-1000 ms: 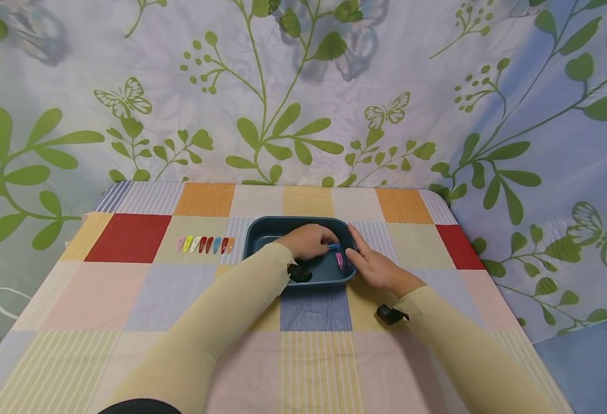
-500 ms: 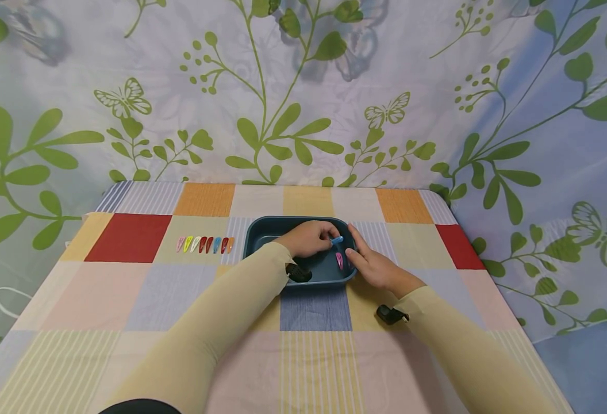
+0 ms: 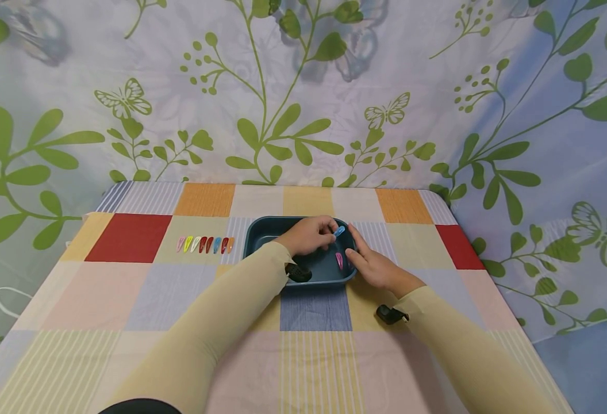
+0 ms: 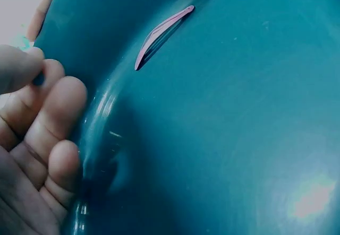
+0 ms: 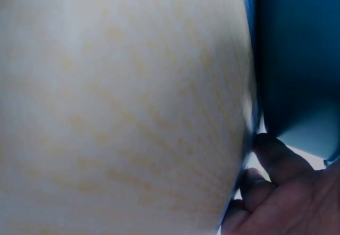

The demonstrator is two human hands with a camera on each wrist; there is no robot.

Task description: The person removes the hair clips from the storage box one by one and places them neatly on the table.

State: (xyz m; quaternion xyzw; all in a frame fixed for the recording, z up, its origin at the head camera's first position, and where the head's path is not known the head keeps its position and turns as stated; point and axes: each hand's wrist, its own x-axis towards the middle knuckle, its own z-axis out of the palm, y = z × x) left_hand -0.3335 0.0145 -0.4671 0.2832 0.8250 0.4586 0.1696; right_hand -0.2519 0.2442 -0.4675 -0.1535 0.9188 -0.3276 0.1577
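Observation:
A dark blue-green tray (image 3: pixel 314 283) stands on the table. Over its right part my left hand (image 3: pixel 308 234) pinches a blue hair clip (image 3: pixel 339 231) between thumb and fingers; in the left wrist view that clip is almost wholly hidden by the fingertips. Below the hand, a pink hair clip (image 3: pixel 339 260) lies on the tray's floor near the right wall, and the left wrist view shows the same pink clip (image 4: pixel 162 36) up close. My right hand (image 3: pixel 378 267) rests against the tray's right side, fingers extended along the outside and thumb at the rim.
Left of the tray, several hair clips (image 3: pixel 205 245) lie in a neat row on the patchwork tablecloth (image 3: pixel 189 293): pink, yellow, white, reds, blue and orange. Behind the table hangs a leaf-patterned curtain (image 3: pixel 303 138). A white cable (image 3: pixel 4 307) loops beyond the left edge.
The left hand has lifted slightly, raising the blue clip from the tray's floor toward the back right rim and turning it more upright. The right hand and pink clip stay put.

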